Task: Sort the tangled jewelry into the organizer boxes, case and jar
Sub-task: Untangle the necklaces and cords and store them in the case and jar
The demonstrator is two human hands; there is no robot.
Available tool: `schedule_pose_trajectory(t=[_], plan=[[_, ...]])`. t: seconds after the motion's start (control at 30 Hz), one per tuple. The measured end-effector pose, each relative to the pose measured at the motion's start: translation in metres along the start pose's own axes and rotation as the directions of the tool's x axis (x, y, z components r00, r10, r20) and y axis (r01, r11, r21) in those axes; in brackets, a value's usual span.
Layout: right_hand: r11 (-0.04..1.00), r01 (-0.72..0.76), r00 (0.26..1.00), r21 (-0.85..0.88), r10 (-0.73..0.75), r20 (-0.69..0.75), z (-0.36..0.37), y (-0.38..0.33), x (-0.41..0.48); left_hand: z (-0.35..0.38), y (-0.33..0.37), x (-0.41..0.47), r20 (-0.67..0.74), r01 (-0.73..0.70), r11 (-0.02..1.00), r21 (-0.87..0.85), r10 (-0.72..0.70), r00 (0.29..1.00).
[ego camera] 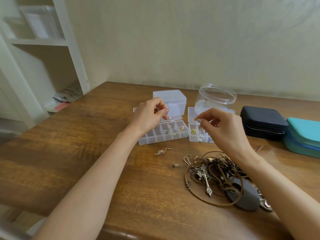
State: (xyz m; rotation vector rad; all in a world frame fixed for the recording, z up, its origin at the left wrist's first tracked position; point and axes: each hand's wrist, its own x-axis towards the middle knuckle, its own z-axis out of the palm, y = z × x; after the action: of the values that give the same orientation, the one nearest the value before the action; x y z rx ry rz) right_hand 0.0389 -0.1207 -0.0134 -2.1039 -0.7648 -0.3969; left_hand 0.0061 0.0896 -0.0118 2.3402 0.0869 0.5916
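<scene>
The left hand (pixel 150 115) pinches a thin chain (pixel 167 124) that hangs straight down from its fingers (pixel 164 111) into a middle compartment of the left organizer box (pixel 150 140). The right hand (pixel 223 129) holds its fingers pinched above the right organizer box (pixel 194 140); on what, I cannot tell.

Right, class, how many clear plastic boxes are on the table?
3: closed box at the back; divided box by the left hand; small box partly behind the right hand.
</scene>
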Motion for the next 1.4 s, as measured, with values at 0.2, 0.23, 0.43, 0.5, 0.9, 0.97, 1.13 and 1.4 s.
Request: schedule_pose_trajectory(t=[0.2, 0.23, 0.43, 0.5, 0.9, 0.97, 1.13, 1.4], plan=[[1.000, 0.005, 1.000, -0.010, -0.005, 0.001, 0.000, 0.000, 0.000, 0.000, -0.002, -0.002, 0.057, 0.014, 0.994, 0.107, -0.020, 0.998], [1.000, 0.006, 1.000, -0.010, -0.006, 0.000, 0.000, 0.000, 0.000, 0.000, -0.002, -0.002, 0.067, 0.019, 0.992, 0.125, -0.027, 0.997], [1.000, 0.013, 1.000, -0.023, -0.013, 0.009, -0.001, -0.001, -0.001, 0.001, -0.002, -0.002, 0.133, 0.028, 0.978, 0.208, -0.057, 0.989], [1.000, 0.013, 1.000, -0.025, -0.013, 0.012, -0.001, -0.001, 0.000, 0.002, -0.002, -0.001, 0.138, 0.027, 0.974, 0.227, -0.059, 0.989], [0.996, 0.061, 0.853, -0.057, -0.023, 0.522, -0.040, 0.002, 0.002, -0.001, 0.024, -0.012, 0.316, -0.020, 1.000, 0.001, 0.019, 0.948], [0.992, 0.097, 0.766, -0.080, -0.023, 0.643, -0.047, 0.009, -0.008, -0.003, 0.035, -0.019, 0.461, -0.046, 0.999, 0.015, 0.034, 0.887], [0.964, 0.255, 0.717, -0.080, -0.132, 0.685, -0.033, 0.015, -0.022, -0.003, 0.046, -0.029, 0.583, -0.179, 0.964, 0.197, 0.032, 0.812], [0.984, 0.165, 0.683, 0.061, -0.158, 0.713, -0.056, 0.011, -0.015, -0.016, 0.046, -0.026, 0.453, -0.084, 0.955, 0.285, -0.057, 0.890]])
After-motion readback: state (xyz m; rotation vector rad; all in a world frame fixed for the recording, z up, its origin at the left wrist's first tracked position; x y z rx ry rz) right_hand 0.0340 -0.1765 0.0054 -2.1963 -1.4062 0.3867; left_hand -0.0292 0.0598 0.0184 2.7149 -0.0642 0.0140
